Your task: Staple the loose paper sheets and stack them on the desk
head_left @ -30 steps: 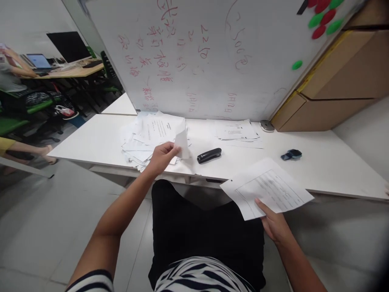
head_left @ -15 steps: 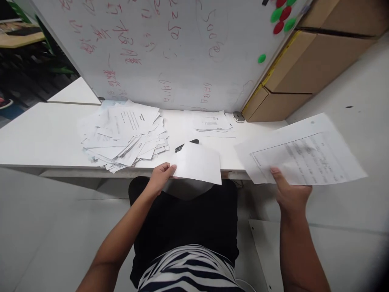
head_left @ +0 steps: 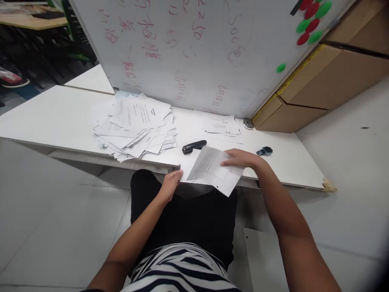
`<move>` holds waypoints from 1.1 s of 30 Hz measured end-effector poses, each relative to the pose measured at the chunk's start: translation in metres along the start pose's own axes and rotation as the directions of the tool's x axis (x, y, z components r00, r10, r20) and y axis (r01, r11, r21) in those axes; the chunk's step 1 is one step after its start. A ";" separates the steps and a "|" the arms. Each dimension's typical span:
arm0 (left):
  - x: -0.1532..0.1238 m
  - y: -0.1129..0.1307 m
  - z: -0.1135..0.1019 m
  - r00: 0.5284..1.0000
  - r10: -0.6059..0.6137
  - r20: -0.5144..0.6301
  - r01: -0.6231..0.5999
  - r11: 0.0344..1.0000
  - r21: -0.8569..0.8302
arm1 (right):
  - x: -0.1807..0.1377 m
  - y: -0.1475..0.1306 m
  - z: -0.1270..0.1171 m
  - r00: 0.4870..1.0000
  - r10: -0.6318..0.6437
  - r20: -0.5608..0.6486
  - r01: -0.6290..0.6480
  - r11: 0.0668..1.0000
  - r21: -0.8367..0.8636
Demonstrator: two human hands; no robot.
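My left hand pinches the left edge of a blank white sheet of paper over the front edge of the desk. In my right hand is a printed sheet of paper, tilted and bent, overlapping the blank sheet and covering much of it. Just behind the papers lies a black stapler on the desk. To the left spreads a messy heap of printed papers. A smaller, neater stack of papers rests behind the stapler, near the whiteboard.
A whiteboard with red writing stands along the back of the white desk. Cardboard boxes are stacked at the right. A dark watch lies right of my right hand. Green and red magnets cling to the board.
My right hand has moved left, bringing the printed sheet from the far right over the blank sheet. The watch and the desk's right end now show. The view has shifted.
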State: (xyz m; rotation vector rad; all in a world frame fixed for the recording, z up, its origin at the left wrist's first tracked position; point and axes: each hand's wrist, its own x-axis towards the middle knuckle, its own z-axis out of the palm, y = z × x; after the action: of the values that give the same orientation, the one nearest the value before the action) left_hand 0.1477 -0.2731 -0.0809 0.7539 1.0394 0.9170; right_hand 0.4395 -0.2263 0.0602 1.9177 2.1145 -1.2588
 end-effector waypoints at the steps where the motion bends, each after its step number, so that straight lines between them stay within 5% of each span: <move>1: 0.000 -0.001 -0.001 1.000 -0.005 -0.019 0.004 1.000 -0.021 | 0.014 -0.009 -0.002 0.999 0.016 0.032 -0.012 0.992 -0.122; 7: -0.010 -0.003 -0.002 1.000 -0.023 -0.011 0.022 0.995 -0.098 | 0.057 -0.041 0.001 0.984 0.037 0.176 0.031 0.931 -0.365; 21: -0.006 -0.004 0.010 0.986 -0.134 0.104 0.134 0.991 0.011 | 0.055 -0.030 0.012 0.985 0.016 0.174 0.047 0.934 -0.354; 28: -0.003 -0.009 0.010 0.984 -0.048 0.172 0.034 0.996 0.085 | 0.049 -0.026 0.012 0.990 -0.016 0.138 0.063 0.938 -0.340; 31: -0.003 -0.008 0.011 0.989 -0.020 0.145 -0.004 0.987 0.163 | 0.037 -0.014 0.022 0.996 -0.080 -0.039 0.063 0.947 -0.316; 33: -0.004 -0.007 0.013 0.994 0.001 0.109 -0.021 0.983 0.182 | 0.022 -0.001 0.042 0.917 -0.183 -0.354 0.096 0.964 -0.249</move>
State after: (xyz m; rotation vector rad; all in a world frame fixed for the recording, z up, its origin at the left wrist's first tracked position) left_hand 0.1610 -0.2807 -0.0817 0.9533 1.0329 0.7879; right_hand 0.4127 -0.2318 0.0211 2.0654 2.4838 -0.6575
